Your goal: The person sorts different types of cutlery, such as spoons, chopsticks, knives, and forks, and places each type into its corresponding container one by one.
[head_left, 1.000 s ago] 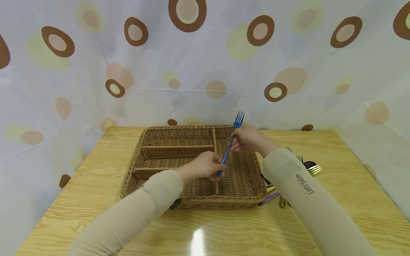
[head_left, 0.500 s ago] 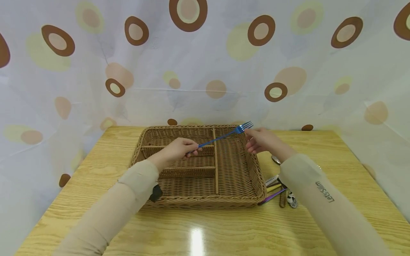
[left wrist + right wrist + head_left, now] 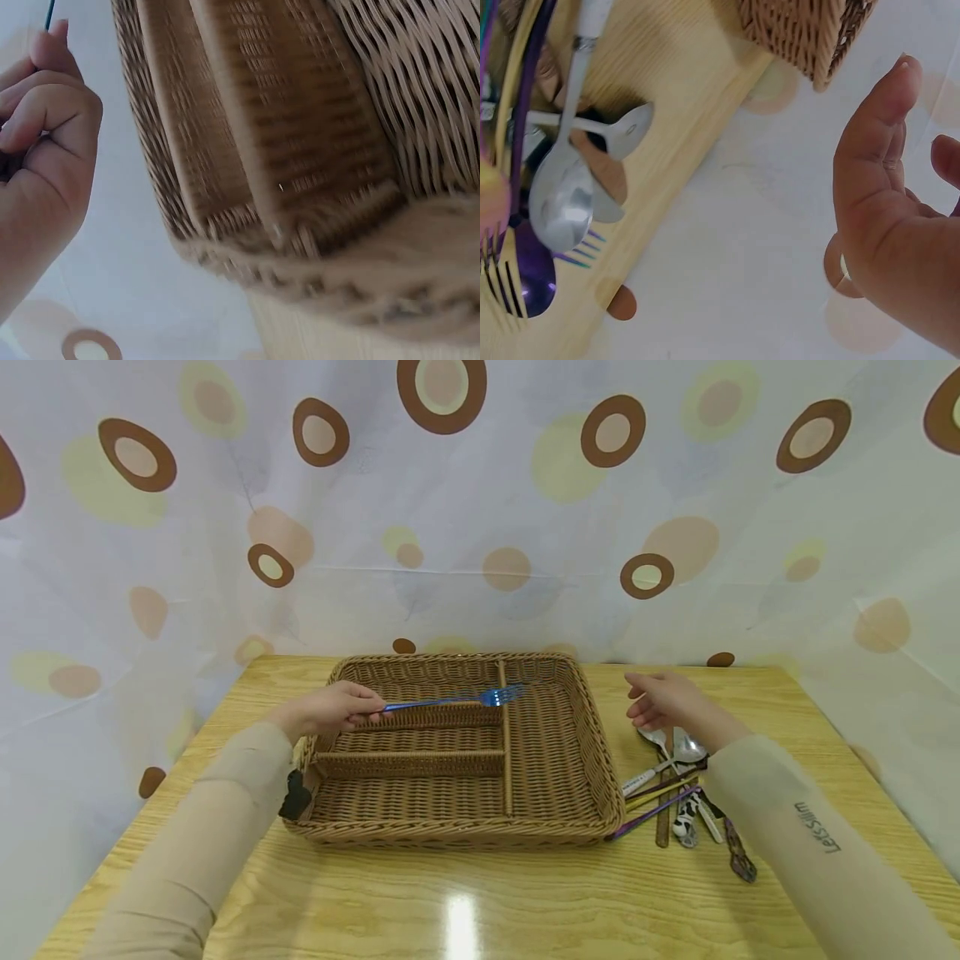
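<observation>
While pinching the handle end of a blue fork (image 3: 450,700) with curled fingers, holding it flat and level over the back left part of the wicker basket (image 3: 570,677) with the left hand (image 3: 337,708). Pointing the prongs to the right, just above the long divider running front to back. Hovering, maybe just touching the top of the small divider under it; hard to tell from the head view. Showing only a thin dark sliver of the handle above the curled fingers in the left wrist view, with the basket wall blurred close by.

Floating the right hand (image 3: 663,702) over the table (image 3: 525,902), to the right of the basket, fingers loose and a bit spread, holding nothing. Hanging just above a heap of cutlery (image 3: 675,785) lying beside the basket's right wall. Seeing there, in the right wrist view, a silver spoon (image 3: 562,202), a purple spoon (image 3: 532,274) and gold fork prongs (image 3: 499,289), all touching or crossing each other.

Hanging behind the table, a pale curtain (image 3: 480,527) with brown and yellow rings.
</observation>
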The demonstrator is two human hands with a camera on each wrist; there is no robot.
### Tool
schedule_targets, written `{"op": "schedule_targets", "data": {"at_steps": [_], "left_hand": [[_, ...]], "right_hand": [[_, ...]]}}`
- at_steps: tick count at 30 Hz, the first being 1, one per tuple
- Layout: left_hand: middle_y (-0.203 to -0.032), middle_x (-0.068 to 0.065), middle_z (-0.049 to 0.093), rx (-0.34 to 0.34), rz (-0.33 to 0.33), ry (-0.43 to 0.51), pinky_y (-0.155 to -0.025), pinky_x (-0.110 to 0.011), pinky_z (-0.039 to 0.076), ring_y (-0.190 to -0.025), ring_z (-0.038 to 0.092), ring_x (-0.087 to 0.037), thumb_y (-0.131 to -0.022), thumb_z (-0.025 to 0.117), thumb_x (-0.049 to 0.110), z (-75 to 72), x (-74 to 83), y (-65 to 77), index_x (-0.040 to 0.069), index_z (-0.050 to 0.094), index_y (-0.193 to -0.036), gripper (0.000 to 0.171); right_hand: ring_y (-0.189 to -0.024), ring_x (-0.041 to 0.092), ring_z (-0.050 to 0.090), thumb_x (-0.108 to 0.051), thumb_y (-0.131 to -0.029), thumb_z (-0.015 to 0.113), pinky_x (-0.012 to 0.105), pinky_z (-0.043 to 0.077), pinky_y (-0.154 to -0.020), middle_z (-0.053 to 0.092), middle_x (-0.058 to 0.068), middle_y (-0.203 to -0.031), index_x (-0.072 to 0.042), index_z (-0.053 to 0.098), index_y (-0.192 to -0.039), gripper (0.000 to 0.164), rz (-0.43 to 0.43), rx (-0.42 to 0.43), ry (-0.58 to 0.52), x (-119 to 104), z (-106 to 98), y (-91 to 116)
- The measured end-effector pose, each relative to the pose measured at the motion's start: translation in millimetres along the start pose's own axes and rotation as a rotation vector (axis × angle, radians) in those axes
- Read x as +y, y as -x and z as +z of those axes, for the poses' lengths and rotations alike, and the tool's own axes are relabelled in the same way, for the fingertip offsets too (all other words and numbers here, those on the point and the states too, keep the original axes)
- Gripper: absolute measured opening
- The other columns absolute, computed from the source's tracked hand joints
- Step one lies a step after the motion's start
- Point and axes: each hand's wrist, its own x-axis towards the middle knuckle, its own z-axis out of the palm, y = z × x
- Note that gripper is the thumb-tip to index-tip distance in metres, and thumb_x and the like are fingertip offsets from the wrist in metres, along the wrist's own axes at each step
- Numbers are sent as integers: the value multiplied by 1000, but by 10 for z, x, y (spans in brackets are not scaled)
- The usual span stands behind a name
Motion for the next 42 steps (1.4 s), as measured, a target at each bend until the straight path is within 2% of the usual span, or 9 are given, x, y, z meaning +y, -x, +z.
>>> {"op": "schedule_targets", "data": {"at_steps": [4,11,18,25,31,35,38,40,42], "left_hand": [[-78,4,52,-15,-32,-42,-52,-18,28,-50,23,-4,-103,35,15,-131,-82,76,3,58,-101,26],[-81,4,52,-17,-123,-149,-52,-18,29,-49,23,-2,-103,36,16,-262,-150,149,-7,52,-119,33],[-80,6,54,-23,-155,-189,-53,-18,30,-49,24,-1,-101,39,16,-230,-126,103,-2,58,-111,28],[-74,6,56,-74,-187,-151,-52,-17,28,-50,28,-1,-101,38,10,-177,-124,9,-6,58,-109,27],[-69,5,53,-50,-218,-240,-51,-18,29,-49,28,-3,-100,39,9,-119,-143,-60,4,60,-87,26],[-59,6,40,-52,-233,-306,-53,-20,29,-47,26,-4,-101,37,10,-73,-155,-101,14,46,-63,39],[-54,5,29,-50,-269,-310,-55,-22,30,-49,23,-7,-100,37,10,-34,-176,-141,15,32,-58,43],[-67,-9,50,-53,-297,-292,-67,-25,45,-58,48,-15,-100,36,12,-3,-179,-149,3,49,-67,36],[-105,-26,55,-49,-329,-276,-88,-33,48,-92,58,-29,-100,37,15,28,-186,-156,-12,54,-102,32]], "right_hand": [[-62,5,61,-44,-100,29,23,54,-64,62,-5,-72,15,35,-128,65,-5,4,23,94,-74,28],[-62,5,61,-45,-100,27,23,54,-62,61,-5,-71,17,34,-128,68,15,11,24,225,-164,63],[-61,5,61,-46,-100,27,23,55,-63,61,-6,-69,15,36,-126,67,39,21,3,325,-216,79],[-62,5,61,-44,-100,28,25,54,-63,62,-6,-70,13,40,-120,61,33,20,-2,423,-259,96],[-60,3,60,-41,-101,27,23,54,-62,61,-7,-69,15,37,-122,61,35,19,-23,471,-288,109],[-60,4,60,-43,-100,28,23,53,-62,62,-7,-69,15,36,-123,62,43,24,-20,486,-289,113],[-61,4,60,-44,-100,28,23,54,-62,62,-7,-70,14,37,-123,63,44,29,-13,488,-283,112],[-61,4,60,-44,-100,28,23,54,-62,62,-7,-70,14,37,-122,63,46,33,-10,489,-281,110],[-61,4,60,-44,-100,28,23,53,-62,61,-6,-70,14,37,-122,62,50,33,-9,490,-279,107]]}}
